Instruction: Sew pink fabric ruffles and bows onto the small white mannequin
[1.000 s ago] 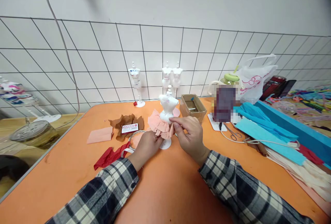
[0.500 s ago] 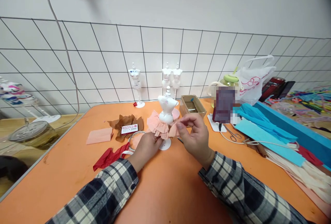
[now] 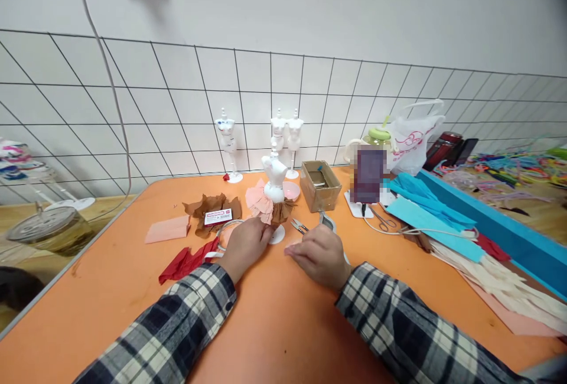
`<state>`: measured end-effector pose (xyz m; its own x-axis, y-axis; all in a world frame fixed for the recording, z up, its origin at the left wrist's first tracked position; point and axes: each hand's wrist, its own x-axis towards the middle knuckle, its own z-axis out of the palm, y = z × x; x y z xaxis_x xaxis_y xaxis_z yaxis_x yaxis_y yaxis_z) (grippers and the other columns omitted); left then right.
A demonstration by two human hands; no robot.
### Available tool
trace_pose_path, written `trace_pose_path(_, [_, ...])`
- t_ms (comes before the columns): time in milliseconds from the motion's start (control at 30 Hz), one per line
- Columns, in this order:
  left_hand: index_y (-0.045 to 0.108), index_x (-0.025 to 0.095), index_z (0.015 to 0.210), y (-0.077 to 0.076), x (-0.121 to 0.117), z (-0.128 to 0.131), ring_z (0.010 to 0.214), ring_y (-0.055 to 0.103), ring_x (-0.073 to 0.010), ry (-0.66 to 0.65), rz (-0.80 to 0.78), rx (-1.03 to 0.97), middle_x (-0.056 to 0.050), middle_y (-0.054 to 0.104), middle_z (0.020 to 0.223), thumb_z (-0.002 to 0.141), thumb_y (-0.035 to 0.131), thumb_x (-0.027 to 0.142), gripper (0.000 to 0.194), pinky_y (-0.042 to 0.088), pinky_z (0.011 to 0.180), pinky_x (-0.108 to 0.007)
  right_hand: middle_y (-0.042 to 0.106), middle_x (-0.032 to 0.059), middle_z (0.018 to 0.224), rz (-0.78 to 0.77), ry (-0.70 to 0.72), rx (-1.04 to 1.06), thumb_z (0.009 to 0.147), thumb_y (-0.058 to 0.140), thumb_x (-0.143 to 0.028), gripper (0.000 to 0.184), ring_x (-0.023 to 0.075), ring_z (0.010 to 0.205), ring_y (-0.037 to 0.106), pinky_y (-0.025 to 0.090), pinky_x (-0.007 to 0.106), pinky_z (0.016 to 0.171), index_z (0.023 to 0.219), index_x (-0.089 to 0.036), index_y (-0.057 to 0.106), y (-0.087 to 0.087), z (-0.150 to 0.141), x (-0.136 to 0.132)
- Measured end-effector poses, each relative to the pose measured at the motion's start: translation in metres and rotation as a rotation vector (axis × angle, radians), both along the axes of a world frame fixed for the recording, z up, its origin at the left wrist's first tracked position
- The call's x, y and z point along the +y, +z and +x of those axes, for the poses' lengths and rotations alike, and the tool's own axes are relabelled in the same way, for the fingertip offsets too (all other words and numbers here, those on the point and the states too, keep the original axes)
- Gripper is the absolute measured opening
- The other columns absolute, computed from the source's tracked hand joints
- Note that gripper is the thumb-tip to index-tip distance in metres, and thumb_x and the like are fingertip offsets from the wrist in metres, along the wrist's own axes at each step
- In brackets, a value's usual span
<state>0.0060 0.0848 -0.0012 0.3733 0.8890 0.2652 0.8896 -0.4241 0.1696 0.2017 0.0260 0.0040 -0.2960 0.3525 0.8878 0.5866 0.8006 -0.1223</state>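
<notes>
A small white dress form [image 3: 275, 178] stands upright on a round white base. Ruffled pink crepe paper [image 3: 259, 199] wraps its left side, and brown crepe paper [image 3: 282, 211] shows on its right. My left hand [image 3: 248, 243] is closed at the lower part of the form, just under the pink ruffle; its fingertips are partly hidden. My right hand [image 3: 321, 256] is apart from the form, low over the table, fingers pinched together with a bit of pink crepe paper at the tips. Small scissors [image 3: 299, 226] and a tape roll [image 3: 326, 221] lie just beyond it.
Left of my hands lie a red crepe piece [image 3: 186, 264], crumpled brown paper [image 3: 208, 204], a labelled box [image 3: 218, 217] and a flat pink sheet [image 3: 167, 230]. Behind are more dress forms [image 3: 228, 142] and a cardboard box [image 3: 319, 192]. Coloured sheets [image 3: 436, 227] cover the right side.
My right hand has moved down and away from the skirt, and the pink flap on the form's right is gone, baring brown paper. My left hand stays at the form.
</notes>
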Motion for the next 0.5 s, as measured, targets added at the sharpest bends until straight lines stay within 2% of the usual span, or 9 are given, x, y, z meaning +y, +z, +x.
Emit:
trace_pose_path(33, [0.068, 0.015, 0.084, 0.003, -0.002, 0.000, 0.079, 0.066, -0.0257, 0.001, 0.014, 0.018, -0.013, 0.071, 0.084, 0.093, 0.040, 0.042, 0.041, 0.040, 0.063, -0.031, 0.058, -0.0011, 0.068, 0.073, 0.008, -0.198, 0.086, 0.062, -0.017, 0.007, 0.0129, 0.065, 0.048, 0.037, 0.028, 0.061, 0.083, -0.023, 0.062, -0.005, 0.005, 0.000])
trace_pose_path(100, [0.068, 0.014, 0.081, 0.010, -0.007, -0.003, 0.082, 0.065, -0.0280, -0.020, 0.075, 0.099, -0.014, 0.070, 0.084, 0.091, 0.043, 0.050, 0.045, 0.041, 0.065, -0.033, 0.059, -0.0003, 0.070, 0.130, -0.024, -0.442, 0.089, 0.056, -0.014, 0.012, 0.0135, 0.065, 0.047, 0.033, 0.030, 0.060, 0.081, -0.022, 0.062, -0.011, 0.014, 0.001])
trace_pose_path(233, [0.067, 0.013, 0.074, 0.023, -0.017, -0.018, 0.075, 0.063, -0.0273, -0.059, 0.196, 0.287, -0.013, 0.068, 0.074, 0.094, 0.040, 0.045, 0.046, 0.041, 0.067, -0.036, 0.061, 0.0023, 0.080, -0.010, -0.036, -0.726, 0.090, 0.049, -0.012, 0.017, 0.0146, 0.070, 0.046, 0.030, 0.031, 0.062, 0.075, -0.019, 0.056, -0.014, 0.023, -0.001])
trace_pose_path(300, [0.066, 0.015, 0.072, 0.025, -0.024, -0.029, 0.075, 0.063, -0.0266, -0.068, 0.218, 0.310, -0.012, 0.068, 0.073, 0.095, 0.038, 0.041, 0.045, 0.041, 0.067, -0.036, 0.061, 0.0028, 0.080, -0.142, -0.024, -0.781, 0.090, 0.049, -0.016, 0.015, 0.0150, 0.072, 0.048, 0.031, 0.031, 0.063, 0.076, -0.018, 0.055, -0.015, 0.026, -0.007])
trace_pose_path(400, [0.065, 0.017, 0.070, 0.022, -0.036, -0.046, 0.074, 0.061, -0.0262, -0.116, 0.195, 0.324, -0.010, 0.067, 0.072, 0.096, 0.036, 0.042, 0.045, 0.041, 0.068, -0.037, 0.061, 0.0012, 0.080, -0.389, 0.010, -0.743, 0.088, 0.053, -0.023, 0.005, 0.0153, 0.076, 0.052, 0.033, 0.030, 0.065, 0.084, -0.020, 0.055, -0.012, 0.029, -0.020])
trace_pose_path(433, [0.064, 0.017, 0.070, 0.020, -0.040, -0.051, 0.074, 0.061, -0.0260, -0.130, 0.174, 0.318, -0.010, 0.068, 0.072, 0.095, 0.036, 0.043, 0.046, 0.041, 0.068, -0.037, 0.062, 0.0000, 0.082, -0.483, 0.024, -0.699, 0.086, 0.057, -0.025, 0.007, 0.0151, 0.076, 0.054, 0.034, 0.029, 0.065, 0.091, -0.021, 0.055, -0.011, 0.030, -0.023])
trace_pose_path(500, [0.065, 0.018, 0.072, 0.018, -0.044, -0.060, 0.076, 0.061, -0.0256, -0.150, 0.130, 0.289, -0.009, 0.068, 0.073, 0.095, 0.037, 0.045, 0.045, 0.042, 0.070, -0.037, 0.064, -0.0022, 0.087, -0.662, 0.082, -0.598, 0.079, 0.065, -0.028, 0.025, 0.0142, 0.078, 0.057, 0.036, 0.027, 0.066, 0.101, -0.022, 0.053, -0.007, 0.032, -0.028])
